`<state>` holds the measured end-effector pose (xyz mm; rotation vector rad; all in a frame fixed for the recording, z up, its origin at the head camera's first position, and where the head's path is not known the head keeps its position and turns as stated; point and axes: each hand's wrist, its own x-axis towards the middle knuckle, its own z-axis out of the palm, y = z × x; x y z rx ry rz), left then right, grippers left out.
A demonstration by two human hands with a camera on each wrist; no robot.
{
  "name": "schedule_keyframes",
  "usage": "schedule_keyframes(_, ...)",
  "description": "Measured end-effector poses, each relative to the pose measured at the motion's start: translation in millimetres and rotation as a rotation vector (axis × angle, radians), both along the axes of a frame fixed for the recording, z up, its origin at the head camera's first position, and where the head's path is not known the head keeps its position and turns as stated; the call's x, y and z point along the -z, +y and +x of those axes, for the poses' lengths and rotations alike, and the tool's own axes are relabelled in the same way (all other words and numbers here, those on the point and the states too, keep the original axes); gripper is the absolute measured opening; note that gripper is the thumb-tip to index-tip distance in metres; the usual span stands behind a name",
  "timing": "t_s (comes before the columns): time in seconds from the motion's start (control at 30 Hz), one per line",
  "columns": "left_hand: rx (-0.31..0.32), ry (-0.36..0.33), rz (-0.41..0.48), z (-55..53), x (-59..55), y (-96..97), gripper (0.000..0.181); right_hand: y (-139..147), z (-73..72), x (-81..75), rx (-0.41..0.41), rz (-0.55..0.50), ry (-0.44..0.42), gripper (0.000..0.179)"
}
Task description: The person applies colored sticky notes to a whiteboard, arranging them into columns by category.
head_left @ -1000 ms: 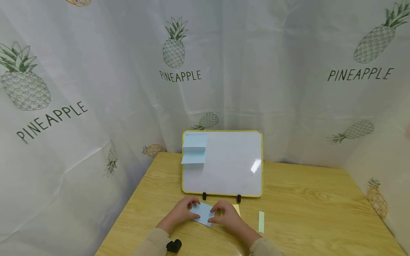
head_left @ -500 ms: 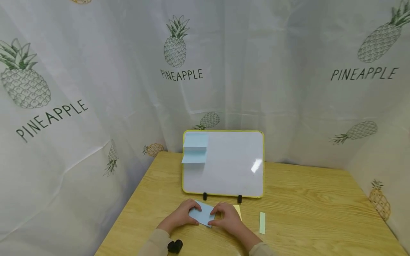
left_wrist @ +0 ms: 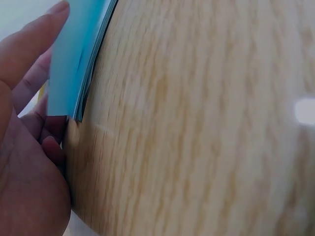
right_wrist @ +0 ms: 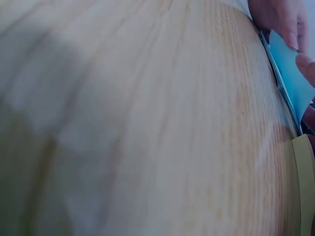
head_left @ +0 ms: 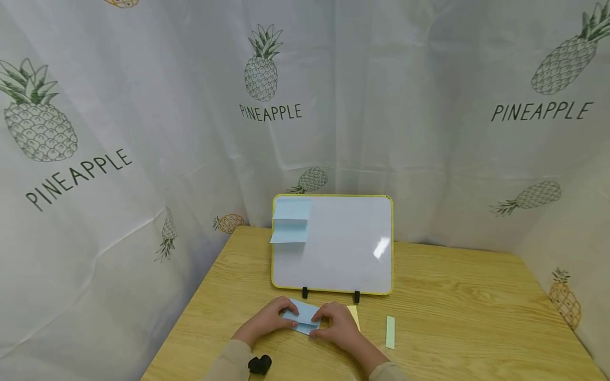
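Note:
On the table before the whiteboard lies a pad of blue sticky notes [head_left: 301, 308], its stacked sheets showing along the edge in the left wrist view. My left hand [head_left: 268, 320] grips the pad's left side, thumb at the near edge and index finger on top. From the right, my right hand [head_left: 339, 326] pinches the pad's right end between thumb and forefinger. The top sheet's near edge stands raised, with a strip of the pad showing below it. In the right wrist view both hands meet the blue pad [right_wrist: 290, 73] at the upper right.
A yellow-framed whiteboard [head_left: 348, 243] stands on black feet behind the hands, two blue notes [head_left: 290, 209] stuck at its upper left. Partly behind the right hand lies a yellow pad [head_left: 354, 315]. A pale green strip [head_left: 390, 332] is farther right. A black object [head_left: 259, 364] sits by the left sleeve.
The left hand has shifted its hold slightly along the pad's left side. The top blue sheet's near edge has lifted away from the pad. The right hand stays nearly in place.

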<state>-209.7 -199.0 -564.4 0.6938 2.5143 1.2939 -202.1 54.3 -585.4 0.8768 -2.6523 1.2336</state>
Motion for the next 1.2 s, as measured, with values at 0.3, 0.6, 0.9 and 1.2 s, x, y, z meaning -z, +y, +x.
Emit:
schedule_keyframes(0.3,0.007,0.001,0.054,1.7,-1.6,1.3,0.008,-3.8,3.4,-2.7,0.07,-0.02,-0.082,0.004)
schedule_keyframes(0.6,-0.045,0.02,-0.034,3.3,-2.1,2.4,0.02,-1.4,0.8,-0.9,0.041,-0.147,-0.211,0.004)
schedule_keyframes(0.9,-0.096,0.023,-0.086,2.4,2.5,3.4,0.036,2.0,-1.3,-0.4,-0.011,-0.335,-0.336,0.007)
schedule_keyframes(1.2,-0.096,0.047,-0.118,2.0,1.1,6.0,0.04,4.0,1.1,-8.1,-0.05,-0.364,-0.352,0.015)
